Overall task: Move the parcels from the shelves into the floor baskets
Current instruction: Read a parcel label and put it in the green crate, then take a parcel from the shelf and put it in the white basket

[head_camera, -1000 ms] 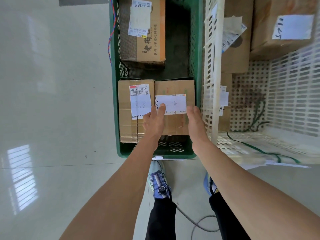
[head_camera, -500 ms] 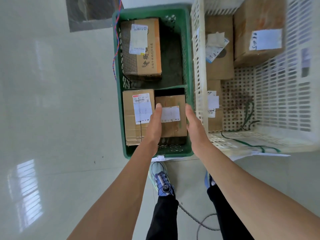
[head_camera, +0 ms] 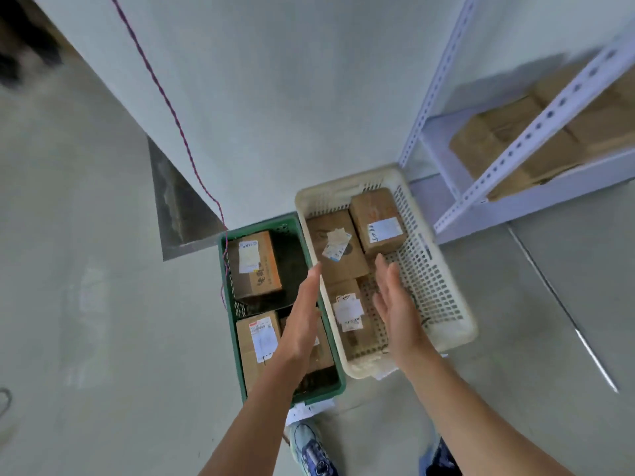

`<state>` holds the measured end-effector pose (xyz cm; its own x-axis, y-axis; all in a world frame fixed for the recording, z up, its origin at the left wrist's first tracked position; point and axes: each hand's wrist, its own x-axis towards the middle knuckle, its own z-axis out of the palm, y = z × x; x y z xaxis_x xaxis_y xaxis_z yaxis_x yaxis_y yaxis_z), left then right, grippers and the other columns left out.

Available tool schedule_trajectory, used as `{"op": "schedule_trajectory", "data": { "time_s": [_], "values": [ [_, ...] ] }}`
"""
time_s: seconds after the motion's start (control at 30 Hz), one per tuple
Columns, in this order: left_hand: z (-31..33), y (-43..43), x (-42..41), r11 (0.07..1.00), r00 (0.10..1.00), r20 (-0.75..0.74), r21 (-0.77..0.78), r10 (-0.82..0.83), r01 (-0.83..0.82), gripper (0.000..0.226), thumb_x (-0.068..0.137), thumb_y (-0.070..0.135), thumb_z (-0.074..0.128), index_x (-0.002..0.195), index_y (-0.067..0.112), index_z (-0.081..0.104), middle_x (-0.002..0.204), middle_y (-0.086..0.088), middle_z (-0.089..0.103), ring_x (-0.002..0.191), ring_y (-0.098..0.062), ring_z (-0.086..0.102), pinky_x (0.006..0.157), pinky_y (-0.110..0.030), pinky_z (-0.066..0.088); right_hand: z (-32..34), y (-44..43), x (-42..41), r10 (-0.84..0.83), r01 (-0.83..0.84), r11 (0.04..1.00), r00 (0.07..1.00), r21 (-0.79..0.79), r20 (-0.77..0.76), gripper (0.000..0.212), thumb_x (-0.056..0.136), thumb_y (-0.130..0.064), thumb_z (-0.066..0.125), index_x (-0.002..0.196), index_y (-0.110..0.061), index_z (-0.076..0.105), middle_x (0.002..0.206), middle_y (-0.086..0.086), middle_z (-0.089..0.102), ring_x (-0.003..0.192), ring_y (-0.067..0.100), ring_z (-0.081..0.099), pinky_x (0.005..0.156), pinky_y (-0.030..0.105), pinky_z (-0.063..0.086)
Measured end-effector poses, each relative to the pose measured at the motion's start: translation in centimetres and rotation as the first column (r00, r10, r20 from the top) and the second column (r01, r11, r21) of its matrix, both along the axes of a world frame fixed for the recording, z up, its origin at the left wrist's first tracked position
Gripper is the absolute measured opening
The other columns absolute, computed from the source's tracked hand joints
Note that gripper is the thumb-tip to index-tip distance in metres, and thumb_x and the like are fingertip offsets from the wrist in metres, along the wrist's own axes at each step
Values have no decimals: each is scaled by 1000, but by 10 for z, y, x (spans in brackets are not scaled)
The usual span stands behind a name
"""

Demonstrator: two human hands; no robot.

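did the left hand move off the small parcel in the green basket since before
Yes. The left hand let go of the small parcel and lifted; it now hovers over the right rim of the green basket.

Free room in the two floor baskets
The green basket [head_camera: 228,304] has a bare strip right of its far parcel [head_camera: 256,266]; the white basket [head_camera: 429,269] is bare along its right side; the slanted shelf post [head_camera: 536,128] crosses before the shelf parcels [head_camera: 494,139]
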<state>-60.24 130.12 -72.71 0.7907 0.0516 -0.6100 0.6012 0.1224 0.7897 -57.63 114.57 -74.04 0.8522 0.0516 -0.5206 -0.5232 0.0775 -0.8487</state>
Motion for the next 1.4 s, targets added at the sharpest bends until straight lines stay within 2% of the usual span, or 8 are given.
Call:
{"op": "schedule_trajectory", "data": {
  "time_s": [0.17, 0.33, 0.47, 0.57, 0.83, 1.07, 1.3, 1.4],
  "values": [
    [99, -97, 25, 995, 986, 136, 48, -92, 86, 57, 106, 69, 25, 156, 50, 45, 146, 44, 50, 142, 14, 42, 119, -31, 36, 95, -95, 16, -75, 70, 997, 989, 44, 127, 78, 86, -84, 45, 156, -48, 42, 146, -40, 51, 134, -23, 42, 119, 19, 29],
    [178, -213, 39, 982, 966, 179, 4, -188, 190, 73, 83, 96, 40, 143, 59, 59, 139, 43, 60, 136, 17, 51, 108, -22, 45, 165, -202, 20, -118, 107, 992, 975, 70, 186, 70, 87, -78, 39, 153, -52, 43, 151, -41, 47, 142, -17, 38, 121, 24, 28],
    [223, -302, 47, 977, 943, 254, 56, -215, 208, 88, 86, 93, 36, 160, 47, 43, 167, 23, 40, 155, -4, 36, 116, -35, 34, 210, -295, 24, -183, 162, 981, 957, 108, 224, 54, 84, -80, 40, 135, -64, 49, 141, -48, 48, 131, -25, 39, 114, 21, 30],
    [251, -362, 54, 964, 899, 346, 87, -267, 253, 102, 75, 101, 37, 161, 47, 39, 168, 22, 36, 155, -5, 35, 118, -43, 36, 238, -356, 27, -224, 204, 974, 936, 100, 273, 77, 79, -81, 43, 151, -52, 41, 161, -30, 39, 148, -10, 34, 116, 22, 27],
    [308, -489, 88, 947, 869, 376, 93, -321, 309, 57, 94, 87, 24, 141, 60, 44, 160, 25, 41, 148, -3, 38, 120, -39, 35, 296, -488, 48, -307, 283, 952, 888, 119, 342, 74, 82, -81, 44, 149, -52, 43, 164, -20, 39, 154, 5, 33, 130, 36, 24],
    [339, -582, 160, 922, 810, 453, 85, -373, 377, 111, 62, 112, 33, 157, 54, 39, 170, 22, 33, 152, -5, 35, 117, -39, 34, 325, -589, 94, -385, 344, 923, 817, 174, 428, 93, 56, -106, 57, 138, -62, 52, 161, -28, 43, 151, -4, 35, 130, 36, 26],
    [350, -685, 271, 919, 782, 515, 31, -351, 393, 91, 88, 94, 33, 164, 45, 35, 171, 14, 36, 152, -11, 37, 117, -42, 36, 341, -698, 179, -377, 390, 918, 810, 69, 450, 66, 83, -81, 44, 143, -55, 51, 149, -36, 51, 139, -17, 41, 123, 27, 32],
    [366, -723, 318, 920, 797, 498, 3, -342, 393, 56, 98, 87, 35, 142, 60, 56, 134, 34, 63, 139, -3, 52, 107, -38, 38, 355, -739, 219, -371, 396, 917, 809, 42, 456, 76, 82, -81, 42, 151, -49, 47, 145, -38, 50, 131, -22, 42, 117, 22, 33]
  ]
}}
